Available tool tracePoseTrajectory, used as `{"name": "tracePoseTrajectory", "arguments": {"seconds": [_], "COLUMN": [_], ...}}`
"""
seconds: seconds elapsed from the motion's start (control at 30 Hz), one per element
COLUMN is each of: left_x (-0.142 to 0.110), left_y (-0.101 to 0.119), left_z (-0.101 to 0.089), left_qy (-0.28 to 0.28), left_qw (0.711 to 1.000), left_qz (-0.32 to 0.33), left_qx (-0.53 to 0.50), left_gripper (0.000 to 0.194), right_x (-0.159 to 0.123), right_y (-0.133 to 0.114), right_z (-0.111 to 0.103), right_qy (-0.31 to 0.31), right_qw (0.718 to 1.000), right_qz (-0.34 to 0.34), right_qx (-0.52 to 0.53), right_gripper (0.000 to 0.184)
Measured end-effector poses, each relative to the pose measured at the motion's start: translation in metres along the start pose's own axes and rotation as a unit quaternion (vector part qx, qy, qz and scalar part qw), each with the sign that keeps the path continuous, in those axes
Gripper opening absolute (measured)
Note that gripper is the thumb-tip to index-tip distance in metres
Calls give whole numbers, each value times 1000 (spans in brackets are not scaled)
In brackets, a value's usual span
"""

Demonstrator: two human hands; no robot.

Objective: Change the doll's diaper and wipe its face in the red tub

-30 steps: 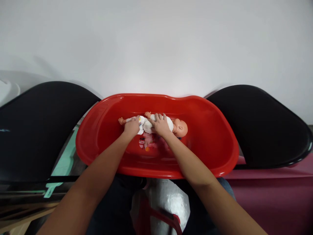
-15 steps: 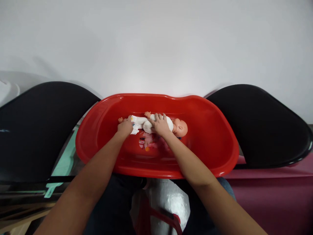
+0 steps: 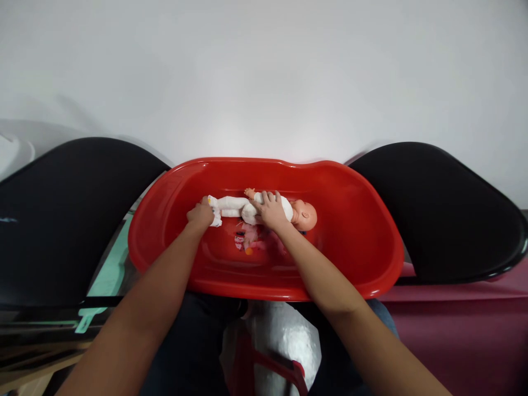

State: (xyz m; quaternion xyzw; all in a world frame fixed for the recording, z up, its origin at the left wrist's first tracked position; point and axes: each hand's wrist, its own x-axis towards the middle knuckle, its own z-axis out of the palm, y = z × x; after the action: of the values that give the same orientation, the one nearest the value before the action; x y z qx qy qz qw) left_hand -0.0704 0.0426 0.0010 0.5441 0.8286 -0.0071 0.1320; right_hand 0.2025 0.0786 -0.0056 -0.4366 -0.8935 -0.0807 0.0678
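Note:
A baby doll (image 3: pixel 286 207) with a white torso and white legs lies in a red baby bathtub (image 3: pixel 350 236), its head towards the right. My left hand (image 3: pixel 201 214) is closed around a small white garment (image 3: pixel 216 214) with coloured marks, which sits at the doll's feet. The feet themselves are hidden by the garment and my fingers. Across the doll's middle lies my right hand (image 3: pixel 270 209), fingers curled over its body and thumb towards the legs. One doll hand (image 3: pixel 249 192) shows beyond my fingers.
Pink printed pictures (image 3: pixel 249 236) mark the tub's floor. A black chair-like surface (image 3: pixel 61 220) flanks the tub on the left, another black surface (image 3: pixel 445 214) on the right. Behind rises a white wall (image 3: pixel 264 82). My legs are under the near rim.
My left hand has slid left along the doll's legs, drawing the white garment towards the feet. More of the white legs now shows. My right hand has stayed in place.

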Motion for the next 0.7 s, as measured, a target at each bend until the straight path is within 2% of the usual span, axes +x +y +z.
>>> {"name": "tracePoseTrajectory", "arguments": {"seconds": [0.1, 0.17, 0.23, 0.3, 0.37, 0.47, 0.57, 0.7], "left_x": [0, -1, -4, -10, -19, -28, -30, -25], "left_y": [-1, 3, 14, 30, 48, 70, 78, 68], "left_z": [-7, -13, -18, -21, -19, -11, 0, 7], "left_qy": [3, 27, 57, 72, 61, 53, 57, 70], "left_qw": [999, 999, 995, 987, 978, 965, 963, 970], "left_qz": [-33, -14, 40, 121, 191, 256, 262, 230], "left_qx": [-16, -41, -69, -76, -53, -12, 17, 23], "left_gripper": [64, 61, 55, 51, 51, 53, 53, 50], "right_x": [0, 0, -1, -1, -1, -1, 0, 0], "right_y": [0, 0, 0, 0, 0, 1, 1, 0], "right_z": [0, 0, -2, -3, -4, -5, -6, -8], "right_qy": [3, 0, -5, -9, -13, -16, -21, -24], "right_qw": [1000, 1000, 1000, 1000, 1000, 1000, 1000, 1000], "right_qz": [-2, -2, -2, -3, -10, -14, -10, -14], "right_qx": [1, 2, 3, 1, 1, -1, -2, 5], "right_gripper": [62, 61, 61, 60, 60, 51, 43, 54]}}
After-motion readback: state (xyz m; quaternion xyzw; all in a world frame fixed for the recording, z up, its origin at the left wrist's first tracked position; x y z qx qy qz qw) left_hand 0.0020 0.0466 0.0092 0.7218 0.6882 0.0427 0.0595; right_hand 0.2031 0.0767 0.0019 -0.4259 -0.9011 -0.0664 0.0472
